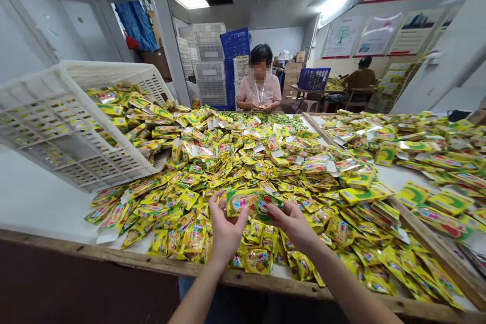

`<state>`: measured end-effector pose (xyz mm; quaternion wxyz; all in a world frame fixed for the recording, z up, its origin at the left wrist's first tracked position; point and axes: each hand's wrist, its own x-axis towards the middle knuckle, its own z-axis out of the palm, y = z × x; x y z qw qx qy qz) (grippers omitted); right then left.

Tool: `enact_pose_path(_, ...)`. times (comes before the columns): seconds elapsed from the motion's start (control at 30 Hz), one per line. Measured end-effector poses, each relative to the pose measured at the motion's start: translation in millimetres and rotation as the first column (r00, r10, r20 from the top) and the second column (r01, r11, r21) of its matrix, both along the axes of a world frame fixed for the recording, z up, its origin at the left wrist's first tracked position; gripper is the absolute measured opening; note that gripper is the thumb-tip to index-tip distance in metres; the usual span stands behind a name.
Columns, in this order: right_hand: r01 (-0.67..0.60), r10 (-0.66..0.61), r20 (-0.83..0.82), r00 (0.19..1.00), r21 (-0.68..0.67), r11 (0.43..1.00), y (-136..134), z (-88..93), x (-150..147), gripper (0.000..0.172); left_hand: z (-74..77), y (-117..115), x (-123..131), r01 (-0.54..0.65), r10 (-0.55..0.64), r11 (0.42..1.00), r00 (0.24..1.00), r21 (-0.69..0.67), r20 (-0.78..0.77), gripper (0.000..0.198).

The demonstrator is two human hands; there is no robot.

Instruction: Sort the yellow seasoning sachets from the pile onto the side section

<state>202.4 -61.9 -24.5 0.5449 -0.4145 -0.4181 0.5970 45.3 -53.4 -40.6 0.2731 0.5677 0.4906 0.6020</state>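
At the near edge of a long white-topped table (34, 202) with a wooden rim, the person's two bare forearms reach in over a heap of yellow-and-green foil sachets (235, 172). The left hand (227, 228) is closed on the left end of one bright sachet (253, 202), and the right hand (292, 223) grips its other end between thumb and fingers. That sachet is held between the two hands, just above the heap. Its green and yellow face with red lettering tilts toward the person, though the wording is too blurred to read. Loose sachets lie thickly right under both hands, with white paper slips among them. To the left, a white plastic crate (76, 126) lies tipped over on the table, its open top facing the heap and sachets lying against it. To the right, a wooden strip (429, 233) separates a second heap of sachets (417, 147). Across the table, a co-worker (260, 86) in a pink shirt with a lanyard holds something small in both hands. Behind stand stacked white crates (208, 61) and blue crates (235, 43), and farther off another person (359, 78) sits at a further table.
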Motion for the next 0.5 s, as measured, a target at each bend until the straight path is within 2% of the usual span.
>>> enact_pose_path(0.03,0.015,-0.016,0.07,0.997,0.015,1.0,-2,1.2,6,0.038,0.3,-2,-1,-0.022,0.034,0.997,0.985,0.072,-0.169,0.062)
enact_pose_path(0.07,0.019,-0.024,0.152,0.988,0.036,0.999,-5,2.8,11,0.037,1.3,-3,-4,-0.016,0.065,0.99,0.933,0.139,-0.354,0.067)
enact_pose_path(0.1,0.002,-0.016,0.235,0.972,0.062,0.998,-8,4.7,15,0.035,2.3,-3,-7,0.027,0.07,0.984,0.849,0.175,-0.524,0.069)
enact_pose_path(0.17,-0.077,0.029,0.356,0.934,0.121,0.99,-13,9.3,20,0.032,2.8,-4,-12,0.135,-0.003,0.983,0.684,0.123,-0.729,0.062)
enact_pose_path(0.2,-0.104,0.035,0.388,0.921,0.16,0.982,-15,12.0,22,0.031,1.7,-5,-12,0.158,-0.045,0.984,0.644,0.075,-0.763,0.056)
enact_pose_path(0.27,-0.069,-0.06,0.417,0.907,0.287,0.956,-16,18.4,23,0.028,-2.5,-8,-12,0.135,-0.059,0.99,0.648,0.038,-0.759,0.048)
enact_pose_path(0.37,0.05,-0.343,0.469,0.814,0.532,0.845,-17,30.7,22,0.018,-9.1,-13,-7,0.041,0.072,0.989,0.7,0.14,-0.711,0.048)
enact_pose_path(0.43,0.007,-0.457,0.535,0.711,0.644,0.765,-19,40.0,22,0.015,-10.3,-17,-5,0.033,0.11,0.981,0.723,0.193,-0.682,0.046)
enact_pose_path(0.5,-0.091,-0.494,0.598,0.631,0.69,0.718,-22,49.0,21,0.014,-9.0,-21,-3,0.027,0.124,0.976,0.745,0.216,-0.655,0.043)
